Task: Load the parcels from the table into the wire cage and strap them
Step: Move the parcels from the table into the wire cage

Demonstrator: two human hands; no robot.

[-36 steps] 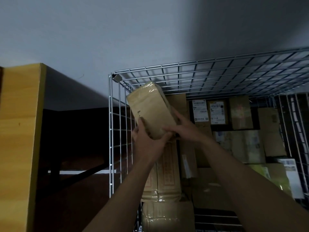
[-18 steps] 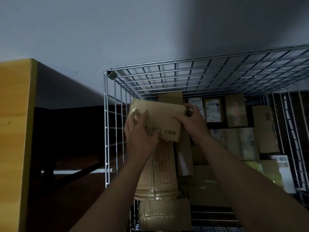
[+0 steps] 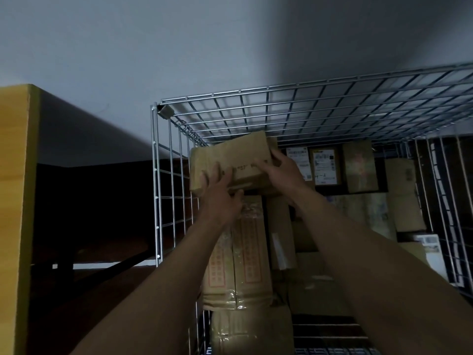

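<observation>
A brown cardboard parcel [image 3: 231, 157] lies flat at the top left of the stack inside the wire cage [image 3: 281, 112], just under the cage's top grid. My left hand [image 3: 220, 193] presses its front face with spread fingers, thumb under the lower edge. My right hand [image 3: 280, 172] holds the parcel's right end, fingers along the front and over the corner. Below it stand tall taped parcels [image 3: 239, 254] with red print.
Several more boxes fill the cage, some with white labels [image 3: 323, 163]. The cage's left wall [image 3: 166, 201] stands beside a dark table [image 3: 84, 226]. A yellow wooden panel [image 3: 14, 201] rises at far left. A grey wall is behind.
The parcel went from tilted upright in both hands to lying flat, and it has moved up and deeper into the cage's top left corner. Both hands followed it.
</observation>
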